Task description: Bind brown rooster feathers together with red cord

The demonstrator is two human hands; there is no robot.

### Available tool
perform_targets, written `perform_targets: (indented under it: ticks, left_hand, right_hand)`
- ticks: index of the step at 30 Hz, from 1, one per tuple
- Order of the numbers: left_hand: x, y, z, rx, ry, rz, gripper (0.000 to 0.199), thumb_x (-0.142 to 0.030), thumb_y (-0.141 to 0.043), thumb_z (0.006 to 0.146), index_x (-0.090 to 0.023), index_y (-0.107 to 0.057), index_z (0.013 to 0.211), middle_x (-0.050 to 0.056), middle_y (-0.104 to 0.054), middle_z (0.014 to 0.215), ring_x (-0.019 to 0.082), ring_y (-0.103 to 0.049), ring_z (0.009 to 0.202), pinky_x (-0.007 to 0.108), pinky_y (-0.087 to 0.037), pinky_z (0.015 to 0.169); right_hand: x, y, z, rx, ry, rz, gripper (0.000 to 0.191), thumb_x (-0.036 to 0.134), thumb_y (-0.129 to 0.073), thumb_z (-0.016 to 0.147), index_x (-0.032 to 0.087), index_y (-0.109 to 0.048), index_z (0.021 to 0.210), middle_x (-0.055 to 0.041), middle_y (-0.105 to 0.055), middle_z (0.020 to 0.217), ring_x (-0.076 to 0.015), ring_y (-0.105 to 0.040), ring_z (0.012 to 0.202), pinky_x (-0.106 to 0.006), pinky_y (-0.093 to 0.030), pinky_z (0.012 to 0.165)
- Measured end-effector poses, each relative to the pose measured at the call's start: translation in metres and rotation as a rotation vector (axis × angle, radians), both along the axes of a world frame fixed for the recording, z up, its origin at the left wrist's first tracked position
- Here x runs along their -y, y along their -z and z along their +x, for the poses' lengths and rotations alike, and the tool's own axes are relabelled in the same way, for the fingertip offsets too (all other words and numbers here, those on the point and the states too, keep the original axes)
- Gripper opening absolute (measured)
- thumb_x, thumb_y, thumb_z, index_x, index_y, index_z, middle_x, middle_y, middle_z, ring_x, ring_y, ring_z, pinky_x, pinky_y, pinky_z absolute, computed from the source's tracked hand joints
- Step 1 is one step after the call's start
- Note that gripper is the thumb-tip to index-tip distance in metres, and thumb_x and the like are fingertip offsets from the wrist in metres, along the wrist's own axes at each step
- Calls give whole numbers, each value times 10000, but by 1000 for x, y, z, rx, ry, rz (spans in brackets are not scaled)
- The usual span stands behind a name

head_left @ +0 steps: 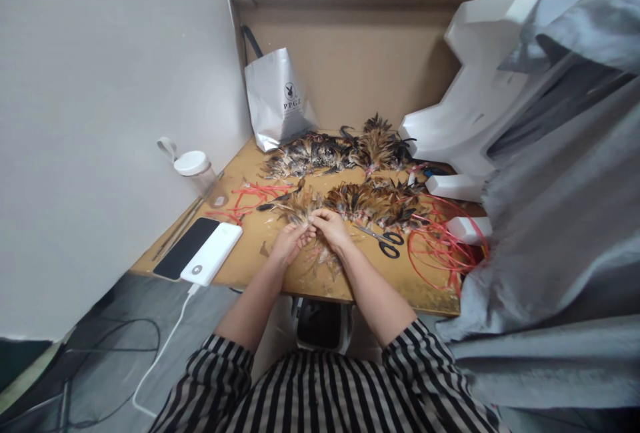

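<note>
My left hand [291,241] is closed, its fingers curled around the base of a small bunch of tan feathers [300,205]. Touching it at the fingertips, my right hand [327,226] pinches at the same spot, thumb against forefinger; the exact thing in that pinch is too small to make out. Just beyond my hands lies a row of brown and black feathers [375,203]. Loose pale feathers [323,259] are scattered under my wrists. Black-handled scissors [386,241] rest on the table to the right of my right hand.
A tangle of red plastic string [440,249] lies at right, shorter red strips [250,196] at left. Darker feather bunches [320,153] sit farther back near a silver bag [277,96]. A phone [187,246], a white power bank [213,253] and a lidded cup [195,169] occupy the left side.
</note>
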State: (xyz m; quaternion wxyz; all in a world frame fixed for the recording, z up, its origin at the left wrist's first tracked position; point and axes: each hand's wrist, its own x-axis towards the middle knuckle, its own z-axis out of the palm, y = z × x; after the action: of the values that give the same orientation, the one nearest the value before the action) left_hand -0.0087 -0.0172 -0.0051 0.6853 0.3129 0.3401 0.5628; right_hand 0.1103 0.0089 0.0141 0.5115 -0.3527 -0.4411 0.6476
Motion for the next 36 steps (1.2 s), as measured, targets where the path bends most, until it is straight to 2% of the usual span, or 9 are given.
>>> perform_targets:
  ticks: [6,9,13,16,20,25,29,32,36]
  left_hand:
    - [0,2,1,-33,-22,25,183,-234,-703,638,-86,-625,711,39,-630,608,63,-545,511,164,-405,502]
    - [0,3,-1,-35,-42,13,198,-246,-706,635,-82,-624,712,35,-624,606,58,-538,505,160,-403,492]
    - [0,1,-2,21,-75,2,203,-232,-708,635,-81,-625,743,32,-625,641,57,-549,536,154,-419,513]
    - [-1,0,-2,59,-95,3,190,-218,-705,638,-79,-618,733,31,-623,648,55,-549,538,151,-423,516]
    - [-1,-1,-2,79,-99,-25,171,-195,-703,638,-82,-610,727,32,-623,647,57,-550,539,151,-425,511]
    - [0,-1,-2,76,-86,-35,150,-178,-687,657,-81,-613,744,37,-626,652,60,-555,550,155,-433,523]
    - [0,0,-3,81,-66,-25,160,-187,-692,654,-76,-620,744,40,-630,653,61,-558,550,157,-434,522]
    - [-1,1,-3,79,-55,-9,165,-193,-687,663,-76,-630,764,45,-639,674,61,-565,562,155,-434,529]
    - [-1,1,-2,53,-39,-16,157,-200,-674,679,-74,-640,766,66,-654,703,71,-579,581,162,-442,549]
  right_hand:
    - [-2,1,1,97,4,69,215,349,-672,590,175,-594,690,30,-553,521,-102,-489,475,-251,-411,526]
    - [-10,1,16,269,168,202,179,331,-635,620,167,-624,691,0,-614,643,-116,-534,579,-259,-421,623]
    - [-23,4,46,653,328,333,190,316,-569,670,149,-647,717,-40,-650,726,-156,-567,683,-270,-416,684]
    - [-23,5,57,951,309,401,177,291,-535,701,168,-656,740,-45,-654,776,-166,-571,732,-266,-405,698]
    - [-13,0,49,1288,251,462,191,316,-532,730,198,-662,805,-69,-638,878,-183,-571,792,-270,-385,703]
    - [-7,-3,37,1478,184,384,207,343,-531,747,183,-663,765,-120,-641,875,-214,-577,816,-288,-376,696]
    - [-13,0,44,1343,288,351,187,285,-523,742,174,-669,706,-109,-654,829,-208,-578,798,-290,-373,693]
    - [-18,2,49,906,326,263,180,337,-583,688,177,-664,690,-53,-647,718,-161,-558,670,-262,-378,621]
    - [-17,-2,44,274,199,-5,282,397,-669,589,166,-641,748,29,-530,532,-66,-386,433,-202,-266,427]
